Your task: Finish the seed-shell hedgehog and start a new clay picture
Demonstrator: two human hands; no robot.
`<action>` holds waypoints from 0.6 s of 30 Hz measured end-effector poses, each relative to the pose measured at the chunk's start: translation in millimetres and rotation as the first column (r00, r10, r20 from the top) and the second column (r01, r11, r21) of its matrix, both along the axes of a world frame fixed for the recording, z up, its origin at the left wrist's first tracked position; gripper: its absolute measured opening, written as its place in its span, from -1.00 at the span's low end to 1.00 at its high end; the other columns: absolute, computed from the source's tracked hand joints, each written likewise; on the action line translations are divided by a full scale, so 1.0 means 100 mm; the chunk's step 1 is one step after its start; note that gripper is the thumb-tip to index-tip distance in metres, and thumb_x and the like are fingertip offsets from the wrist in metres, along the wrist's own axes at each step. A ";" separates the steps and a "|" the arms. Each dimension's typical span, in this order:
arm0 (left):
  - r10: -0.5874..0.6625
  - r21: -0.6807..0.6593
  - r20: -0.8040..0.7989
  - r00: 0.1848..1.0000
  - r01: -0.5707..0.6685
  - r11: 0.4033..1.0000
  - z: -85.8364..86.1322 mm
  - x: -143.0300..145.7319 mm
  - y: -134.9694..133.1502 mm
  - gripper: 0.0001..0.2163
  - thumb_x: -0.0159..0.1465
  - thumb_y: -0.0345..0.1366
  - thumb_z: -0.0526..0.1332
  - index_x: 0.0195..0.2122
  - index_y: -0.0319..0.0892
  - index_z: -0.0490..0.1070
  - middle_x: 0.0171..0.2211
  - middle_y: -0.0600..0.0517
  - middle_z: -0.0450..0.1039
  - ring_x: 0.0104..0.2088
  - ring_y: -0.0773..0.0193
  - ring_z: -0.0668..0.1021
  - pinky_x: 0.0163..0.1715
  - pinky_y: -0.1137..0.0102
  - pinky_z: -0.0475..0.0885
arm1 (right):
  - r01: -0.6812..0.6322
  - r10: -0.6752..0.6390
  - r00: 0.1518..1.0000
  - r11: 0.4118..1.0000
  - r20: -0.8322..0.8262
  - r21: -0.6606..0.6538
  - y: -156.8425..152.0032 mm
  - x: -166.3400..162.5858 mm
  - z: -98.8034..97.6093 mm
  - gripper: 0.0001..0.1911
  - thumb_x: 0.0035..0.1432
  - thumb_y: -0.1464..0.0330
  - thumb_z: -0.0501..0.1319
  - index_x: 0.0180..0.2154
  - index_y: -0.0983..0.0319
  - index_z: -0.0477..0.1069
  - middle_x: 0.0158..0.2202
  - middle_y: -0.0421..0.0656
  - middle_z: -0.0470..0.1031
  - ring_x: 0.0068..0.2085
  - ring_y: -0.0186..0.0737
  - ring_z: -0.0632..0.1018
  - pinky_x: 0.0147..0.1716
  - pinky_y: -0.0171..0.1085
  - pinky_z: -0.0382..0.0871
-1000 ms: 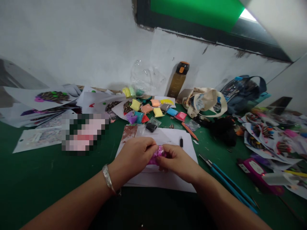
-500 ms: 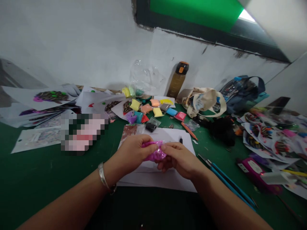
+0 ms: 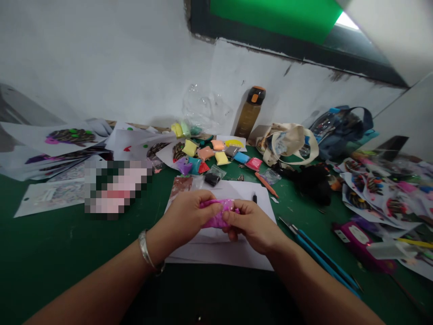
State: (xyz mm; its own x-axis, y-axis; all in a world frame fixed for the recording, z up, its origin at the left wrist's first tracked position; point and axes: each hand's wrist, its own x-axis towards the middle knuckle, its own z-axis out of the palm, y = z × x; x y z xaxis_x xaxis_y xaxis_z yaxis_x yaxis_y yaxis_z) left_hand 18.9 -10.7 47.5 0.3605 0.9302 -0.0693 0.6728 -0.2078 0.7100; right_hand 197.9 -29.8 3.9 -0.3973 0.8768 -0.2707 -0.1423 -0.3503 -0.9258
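A small magenta packet (image 3: 218, 213) of soft clay in clear wrap is pinched between both my hands, just above a white sheet of paper (image 3: 233, 253) on the green table. My left hand (image 3: 189, 216), a silver bangle at its wrist, grips the packet's left side with fingers curled. My right hand (image 3: 252, 225) holds its right end between thumb and fingers. Both hands hide most of the packet.
Several coloured clay packets (image 3: 206, 155) lie behind the paper, with a brown bottle (image 3: 250, 113) by the wall. Printed sheets (image 3: 61, 149) cover the left, bags (image 3: 291, 144) and more sheets the right. Blue-handled tools (image 3: 321, 257) lie right of my arm. A black pen (image 3: 255, 198) rests on the paper.
My hands lifted the magenta packet slightly and turned it; my right fingers shifted along its right end. More of the packet shows between the hands than a second ago.
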 end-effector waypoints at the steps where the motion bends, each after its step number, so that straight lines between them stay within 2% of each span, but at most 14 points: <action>1: 0.001 0.000 -0.007 1.000 -0.001 1.000 0.00 0.00 0.00 -0.74 0.22 -0.13 0.12 -0.49 -0.16 0.44 -0.57 0.14 0.35 -0.50 0.33 0.37 -0.52 0.41 0.12 | 0.009 -0.009 1.000 1.000 0.009 0.007 0.00 0.00 -0.01 -0.77 0.06 0.26 0.31 -0.39 0.31 0.43 -0.59 -0.24 0.42 -0.63 -0.43 0.39 -0.64 -0.42 0.23; 3: 0.004 0.006 -0.020 1.000 -0.003 1.000 0.00 0.00 0.00 -0.74 0.22 -0.14 0.12 -0.50 -0.16 0.43 -0.57 0.13 0.35 -0.50 0.32 0.37 -0.52 0.40 0.12 | 0.015 -0.015 1.000 1.000 0.014 -0.001 0.01 0.01 -0.02 -0.76 0.06 0.24 0.32 -0.39 0.31 0.43 -0.58 -0.23 0.43 -0.62 -0.43 0.40 -0.62 -0.41 0.26; 6: 0.011 0.020 -0.021 1.000 -0.011 1.000 0.00 -0.01 0.01 -0.75 0.22 -0.14 0.12 -0.49 -0.15 0.45 -0.55 0.13 0.38 -0.49 0.32 0.38 -0.51 0.40 0.12 | -0.002 0.000 1.000 0.998 -0.029 -0.057 0.03 0.04 -0.01 -0.75 0.01 0.25 0.36 -0.34 0.30 0.44 -0.48 -0.19 0.49 -0.52 -0.36 0.50 -0.49 -0.34 0.39; 9: 0.039 0.033 -0.011 0.999 -0.039 0.999 0.00 -0.02 0.02 -0.75 0.22 -0.14 0.12 -0.49 -0.15 0.44 -0.56 0.14 0.38 -0.50 0.33 0.38 -0.50 0.41 0.14 | 0.002 -0.010 0.996 0.995 -0.085 -0.098 0.06 0.08 0.02 -0.73 0.06 0.22 0.32 -0.28 0.28 0.44 -0.45 -0.16 0.52 -0.46 -0.31 0.53 -0.41 -0.27 0.45; 11: 0.047 0.034 0.005 0.999 -0.047 0.998 0.01 -0.03 0.03 -0.75 0.22 -0.14 0.13 -0.50 -0.16 0.43 -0.57 0.14 0.37 -0.50 0.33 0.38 -0.49 0.42 0.15 | 0.009 -0.019 0.995 0.994 -0.100 -0.105 0.07 0.10 0.04 -0.73 0.10 0.20 0.28 -0.27 0.28 0.44 -0.47 -0.16 0.51 -0.46 -0.29 0.53 -0.42 -0.25 0.46; 14: 0.041 0.025 0.007 0.999 -0.041 0.999 0.00 -0.03 0.03 -0.75 0.21 -0.14 0.13 -0.49 -0.16 0.44 -0.56 0.14 0.38 -0.49 0.33 0.38 -0.49 0.42 0.15 | 0.010 -0.016 0.997 0.996 -0.071 -0.091 0.06 0.10 0.02 -0.74 0.06 0.24 0.32 -0.26 0.27 0.44 -0.44 -0.18 0.49 -0.44 -0.30 0.53 -0.44 -0.28 0.45; 18: 0.024 0.025 -0.020 1.000 -0.023 0.999 -0.02 -0.01 0.01 -0.73 0.22 -0.12 0.12 -0.51 -0.15 0.42 -0.58 0.14 0.35 -0.51 0.33 0.36 -0.51 0.41 0.12 | -0.017 0.017 1.000 1.000 0.011 -0.021 0.05 0.06 -0.04 -0.79 0.04 0.31 0.33 -0.30 0.29 0.43 -0.50 -0.22 0.45 -0.54 -0.38 0.47 -0.51 -0.35 0.39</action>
State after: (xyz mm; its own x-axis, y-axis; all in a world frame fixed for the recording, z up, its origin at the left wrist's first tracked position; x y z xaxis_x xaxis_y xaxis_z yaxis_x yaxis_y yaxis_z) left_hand 17.8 -9.3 45.4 0.3371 0.9399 -0.0533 0.6920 -0.2090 0.6909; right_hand 204.1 -25.3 0.2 -0.4089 0.8643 -0.2929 -0.1262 -0.3714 -0.9198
